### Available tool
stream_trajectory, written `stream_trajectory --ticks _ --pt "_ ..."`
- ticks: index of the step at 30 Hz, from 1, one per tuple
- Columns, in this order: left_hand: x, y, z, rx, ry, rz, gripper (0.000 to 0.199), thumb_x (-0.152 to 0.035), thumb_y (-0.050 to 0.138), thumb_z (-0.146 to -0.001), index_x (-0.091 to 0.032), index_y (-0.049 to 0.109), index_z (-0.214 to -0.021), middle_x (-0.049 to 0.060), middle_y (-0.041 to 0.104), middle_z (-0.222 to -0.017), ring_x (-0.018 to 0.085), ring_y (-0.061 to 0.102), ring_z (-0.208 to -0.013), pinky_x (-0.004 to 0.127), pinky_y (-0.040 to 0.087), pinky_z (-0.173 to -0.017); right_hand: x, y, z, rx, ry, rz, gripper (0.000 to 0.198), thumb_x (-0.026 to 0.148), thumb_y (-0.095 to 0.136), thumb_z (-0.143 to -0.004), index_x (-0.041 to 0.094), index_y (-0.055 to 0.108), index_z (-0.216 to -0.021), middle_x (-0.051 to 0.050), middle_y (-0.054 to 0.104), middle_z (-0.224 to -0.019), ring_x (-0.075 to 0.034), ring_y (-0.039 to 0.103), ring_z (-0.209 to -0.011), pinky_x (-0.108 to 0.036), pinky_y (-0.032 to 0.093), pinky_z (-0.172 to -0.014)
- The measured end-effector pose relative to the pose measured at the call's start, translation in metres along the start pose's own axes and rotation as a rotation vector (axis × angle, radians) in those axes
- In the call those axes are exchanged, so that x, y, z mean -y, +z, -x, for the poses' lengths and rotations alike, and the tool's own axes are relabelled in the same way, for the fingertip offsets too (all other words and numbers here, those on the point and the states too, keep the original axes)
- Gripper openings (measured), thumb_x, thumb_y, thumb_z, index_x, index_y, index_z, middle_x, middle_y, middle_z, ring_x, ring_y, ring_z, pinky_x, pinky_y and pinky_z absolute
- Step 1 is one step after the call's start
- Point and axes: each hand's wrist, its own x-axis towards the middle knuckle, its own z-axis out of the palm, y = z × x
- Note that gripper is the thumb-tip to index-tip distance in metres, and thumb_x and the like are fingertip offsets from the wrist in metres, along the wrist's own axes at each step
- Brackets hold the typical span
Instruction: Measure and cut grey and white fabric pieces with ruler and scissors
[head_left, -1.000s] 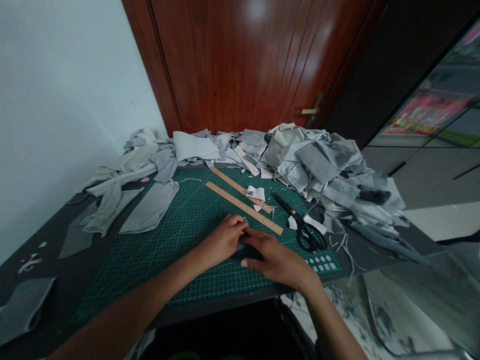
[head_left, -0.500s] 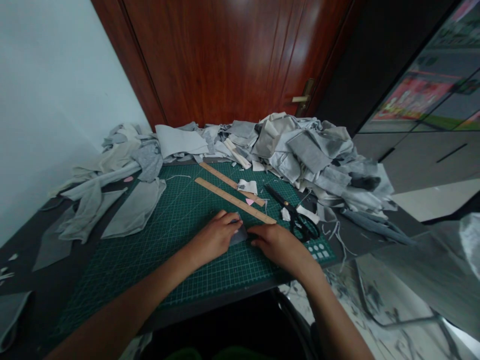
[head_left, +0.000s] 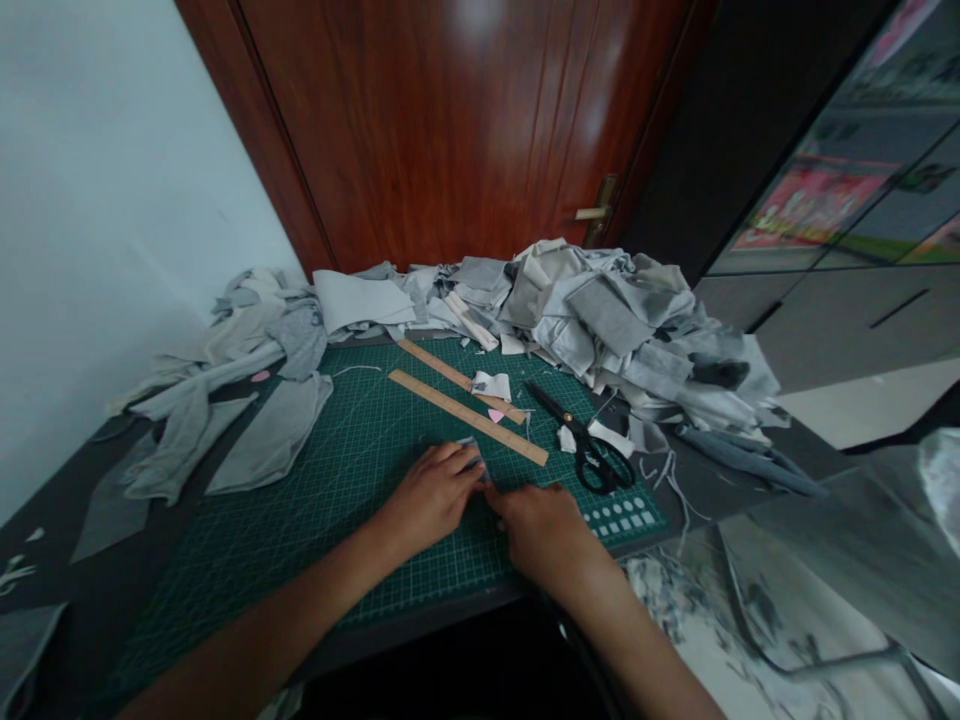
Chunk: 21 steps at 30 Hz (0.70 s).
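Observation:
A small grey fabric piece [head_left: 472,452] lies on the green cutting mat, mostly covered by my fingers. My left hand [head_left: 439,492] is closed on it, fingers bent over its upper part. My right hand [head_left: 541,530] meets it from the right, with thumb and forefinger pinched at its lower corner, close to the left fingertips. Just beyond my hands is a wooden ruler [head_left: 469,416], with a second ruler [head_left: 427,358] behind it. Black scissors [head_left: 589,440] rest to the right of the rulers. A pink chalk-like piece [head_left: 495,415] sits between the rulers.
The green cutting mat [head_left: 300,560] covers much of the dark table [head_left: 64,480]. Grey and white fabric scraps [head_left: 600,310] are heaped along the back and right. More cloth [head_left: 274,440] lies at the left. A wooden door [head_left: 450,130] stands behind the table.
My right hand has moved left against the left hand and now pinches the fabric's edge. Less of the fabric shows than before. The view has shifted slightly.

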Motion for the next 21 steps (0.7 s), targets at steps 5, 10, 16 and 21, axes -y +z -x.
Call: stream_trajectory --ticks 5,10,16,21 --pt "-0.002 0.005 0.003 0.062 0.008 -0.13 0.042 -0.008 0.047 -0.093 -0.015 0.063 -0.131 0.014 0.061 -0.142 0.03 0.051 -0.138 0.051 0.045 -0.114 -0.001 -0.007 -0.001 -0.01 -0.008 -0.027 0.05 0.01 0.057 -0.089 0.024 0.063 -0.137 -0.014 0.08 -0.106 -0.032 0.075 -0.103 -0.043 0.055 -0.085" --pt "-0.011 0.009 0.018 0.03 -0.047 -0.11 0.046 -0.013 0.044 -0.097 -0.016 0.052 -0.143 0.015 0.049 -0.154 0.03 0.04 -0.147 0.053 0.041 -0.118 -0.01 -0.004 0.003 -0.039 -0.086 -0.029 0.053 0.011 0.055 -0.089 0.023 0.059 -0.141 -0.015 0.079 -0.11 -0.032 0.075 -0.102 -0.04 0.057 -0.08" --pt "-0.035 -0.006 0.066 0.052 -0.063 -0.085 0.048 -0.026 0.047 -0.102 -0.02 0.046 -0.149 0.01 0.044 -0.158 0.027 0.04 -0.147 0.05 0.04 -0.119 0.001 -0.006 0.025 0.072 -0.255 -0.004 0.05 0.013 0.056 -0.087 0.026 0.065 -0.134 -0.011 0.08 -0.109 -0.03 0.076 -0.1 -0.036 0.056 -0.078" --pt "-0.048 -0.008 0.085 0.037 -0.052 -0.13 0.062 -0.032 0.051 -0.1 -0.022 0.03 -0.158 0.009 0.036 -0.162 0.029 0.035 -0.149 0.052 0.035 -0.121 -0.019 -0.01 0.032 -0.068 -0.103 -0.096 0.032 0.018 0.05 -0.096 0.027 0.076 -0.112 -0.008 0.08 -0.106 -0.025 0.073 -0.102 -0.032 0.053 -0.083"
